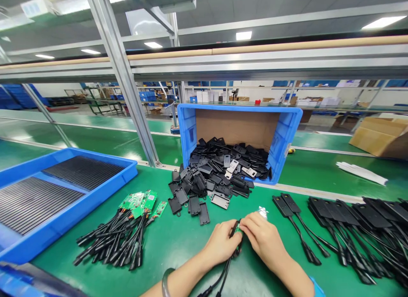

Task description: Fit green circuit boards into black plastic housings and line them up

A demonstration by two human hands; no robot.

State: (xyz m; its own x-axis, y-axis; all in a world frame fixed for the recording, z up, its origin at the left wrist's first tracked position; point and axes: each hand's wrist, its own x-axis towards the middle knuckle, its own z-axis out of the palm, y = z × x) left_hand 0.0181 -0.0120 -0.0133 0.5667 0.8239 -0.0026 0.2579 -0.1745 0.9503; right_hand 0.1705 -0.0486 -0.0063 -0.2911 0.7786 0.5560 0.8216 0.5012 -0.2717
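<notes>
Low over the green bench, my left hand (220, 244) is closed around a small green circuit board (238, 229) and what looks like its black plastic case. Two black cables (223, 275) trail from it toward the bench's near edge. The fingertips of my right hand (262, 236) pinch the same board from the right side and hide part of it. Beyond my hands lie loose black plastic case halves (200, 178), spilling from a blue crate (239, 108) tipped on its side. A small silvery-white piece (263, 212) sits just behind my right hand.
On the left are a pile of circuit boards with black cables (127, 229) and a blue tray (129, 171) of stacked black parts. Several closed black cases with cables (338, 216) lie at right. A metal post (127, 84) rises behind; a cardboard box (379, 137) stands far right.
</notes>
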